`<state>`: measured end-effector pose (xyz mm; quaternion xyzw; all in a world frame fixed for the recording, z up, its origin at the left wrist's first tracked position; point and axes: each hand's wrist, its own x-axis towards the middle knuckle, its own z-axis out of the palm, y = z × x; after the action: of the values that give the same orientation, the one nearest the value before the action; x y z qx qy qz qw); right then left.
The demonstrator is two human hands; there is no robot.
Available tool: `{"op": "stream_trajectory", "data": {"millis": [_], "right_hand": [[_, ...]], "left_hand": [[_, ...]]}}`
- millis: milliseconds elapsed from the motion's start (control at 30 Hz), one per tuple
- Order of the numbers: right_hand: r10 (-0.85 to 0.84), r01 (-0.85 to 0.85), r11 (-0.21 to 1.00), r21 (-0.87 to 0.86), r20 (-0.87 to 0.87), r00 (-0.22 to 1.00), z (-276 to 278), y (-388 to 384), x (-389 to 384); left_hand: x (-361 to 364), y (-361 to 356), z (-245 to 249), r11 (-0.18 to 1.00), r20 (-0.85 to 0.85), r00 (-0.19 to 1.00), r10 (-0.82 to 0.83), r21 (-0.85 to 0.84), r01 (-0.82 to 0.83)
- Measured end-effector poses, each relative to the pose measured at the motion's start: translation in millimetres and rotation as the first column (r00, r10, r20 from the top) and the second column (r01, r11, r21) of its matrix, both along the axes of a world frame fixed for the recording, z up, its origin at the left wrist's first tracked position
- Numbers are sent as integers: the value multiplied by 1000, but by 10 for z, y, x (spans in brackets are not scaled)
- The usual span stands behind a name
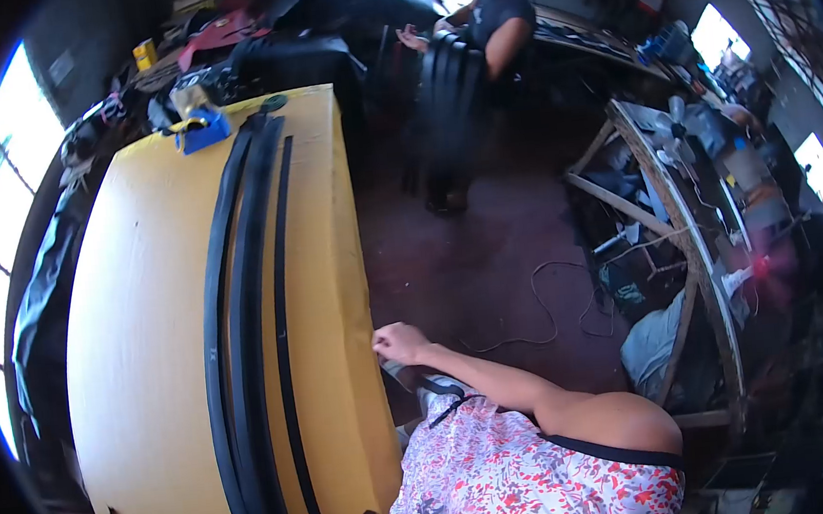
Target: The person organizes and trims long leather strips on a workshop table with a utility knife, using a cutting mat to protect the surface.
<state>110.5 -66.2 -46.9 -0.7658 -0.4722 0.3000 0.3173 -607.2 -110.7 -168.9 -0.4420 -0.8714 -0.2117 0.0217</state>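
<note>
My right hand (399, 343) is at the side edge of a long table with a yellow top (144, 329). Its fingers are curled closed, and whatever they might hold is hidden. Several long black strips lie lengthwise on the table: a wide strip (255, 369), another beside it (215, 362), and a narrow strip (285, 327) nearest my hand. They are apart from the hand. My left hand is out of sight.
A blue tape dispenser (203, 131) sits at the table's far end. Beyond it, a person (499, 29) stands with black strips (451, 87) over an arm. On the right are a cluttered wooden-framed bench (659, 177) and a loose cord (552, 294) on the floor.
</note>
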Motion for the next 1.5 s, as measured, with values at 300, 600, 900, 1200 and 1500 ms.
{"op": "stream_trajectory", "data": {"millis": [300, 600, 900, 1200, 1500], "right_hand": [[-215, 237, 961, -140, 154, 964, -683, -941, 647], [482, -494, 833, -250, -109, 869, -713, -861, 618], [378, -382, 840, -387, -89, 922, -1032, -1610, 1510], [455, -453, 847, -278, -61, 888, -979, -1119, 1425], [458, -458, 889, 13, -77, 886, 88, 247, -94]], "left_hand": [[596, 1072, 121, 871, -215, 923, -319, 319, 375], [1994, -665, 1021, 843, -226, 920, -321, 375, 387], [3230, -873, 1636, 978, 245, 964, -108, 199, 59], [2786, -579, 1395, 873, 734, 679, -9, 337, -353], [1885, 94, 906, 866, 642, 706, 299, 129, -484]]}}
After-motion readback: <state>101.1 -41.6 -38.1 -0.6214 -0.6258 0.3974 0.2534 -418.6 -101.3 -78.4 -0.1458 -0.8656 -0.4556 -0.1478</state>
